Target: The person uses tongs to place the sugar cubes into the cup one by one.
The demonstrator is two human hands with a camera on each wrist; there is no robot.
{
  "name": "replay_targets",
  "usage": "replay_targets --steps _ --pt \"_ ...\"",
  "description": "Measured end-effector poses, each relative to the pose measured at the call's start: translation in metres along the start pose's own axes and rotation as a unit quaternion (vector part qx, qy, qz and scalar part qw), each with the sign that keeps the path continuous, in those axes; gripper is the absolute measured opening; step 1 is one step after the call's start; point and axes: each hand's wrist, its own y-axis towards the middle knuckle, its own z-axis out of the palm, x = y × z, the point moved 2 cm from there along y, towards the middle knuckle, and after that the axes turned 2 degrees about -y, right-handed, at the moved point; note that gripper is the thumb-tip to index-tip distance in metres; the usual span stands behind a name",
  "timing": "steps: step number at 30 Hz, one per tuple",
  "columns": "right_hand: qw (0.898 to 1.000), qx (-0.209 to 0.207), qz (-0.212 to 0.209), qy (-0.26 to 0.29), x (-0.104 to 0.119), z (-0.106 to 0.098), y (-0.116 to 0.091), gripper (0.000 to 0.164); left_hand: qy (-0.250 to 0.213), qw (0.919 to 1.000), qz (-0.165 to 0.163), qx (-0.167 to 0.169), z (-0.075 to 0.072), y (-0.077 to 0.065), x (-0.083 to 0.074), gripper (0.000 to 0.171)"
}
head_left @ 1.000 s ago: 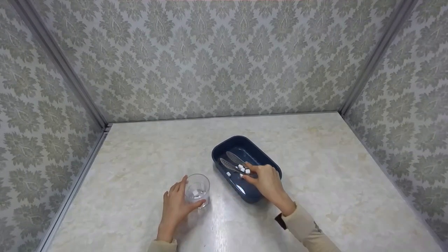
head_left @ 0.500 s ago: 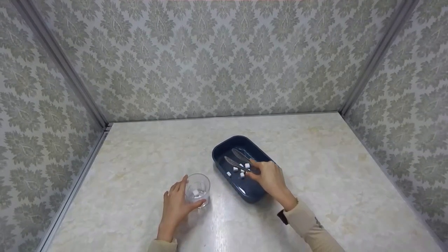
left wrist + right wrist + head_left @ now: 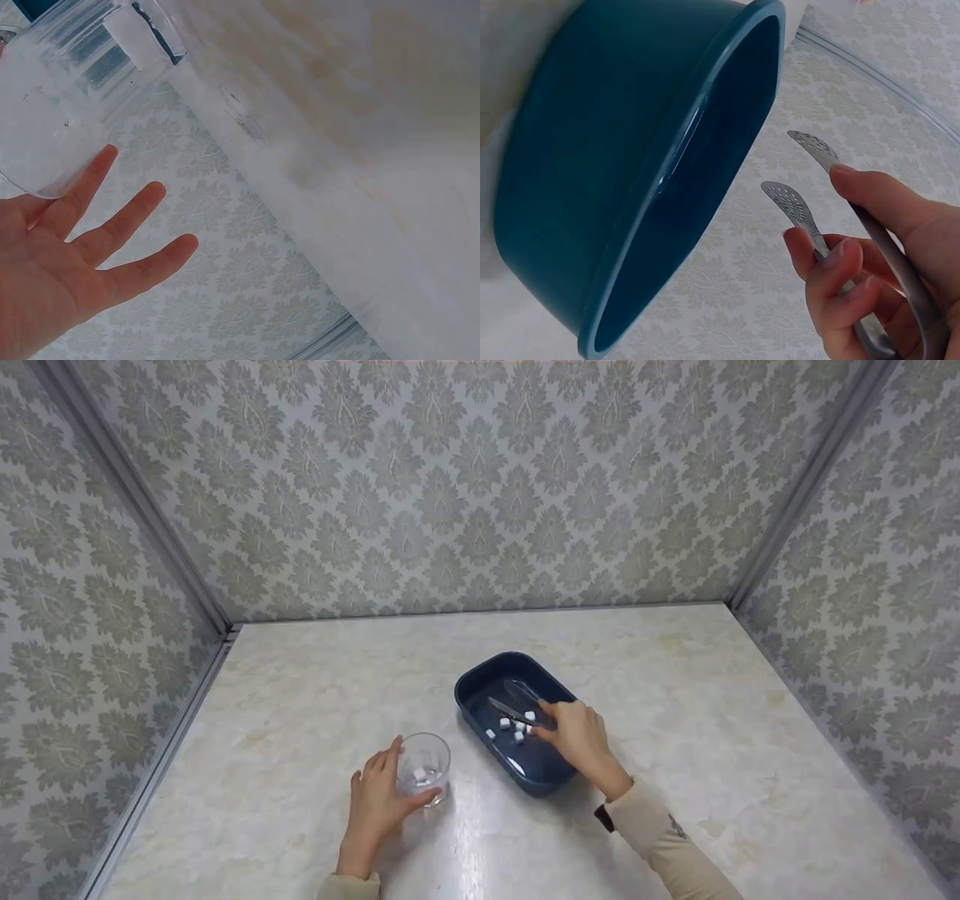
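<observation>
Standing at eight o'clock from the dish (image 3: 541, 771) in the head view, a glass (image 3: 433, 761) is held by the left hand (image 3: 377, 802), presumably for steadiness; cubes (image 3: 505, 723) are strewn within the dish. Left wrist: three fingers (image 3: 124, 221) are spread wide. Right wrist: tongs (image 3: 785, 199) are gripped by the right hand (image 3: 926, 240) at four o'clock, tips parted, perhaps to admit cubes.
</observation>
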Motion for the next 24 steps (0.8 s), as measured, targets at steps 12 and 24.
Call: replay_targets --steps 12,24 --pt "0.999 0.005 -0.014 -0.041 0.004 0.009 0.008 0.040 0.004 0.9998 -0.015 0.013 -0.001 0.001 -0.001 0.098" --pt "0.998 0.020 -0.019 -0.059 0.006 0.016 0.007 0.024 0.003 0.9998 -0.014 0.015 0.000 0.001 0.000 0.098"
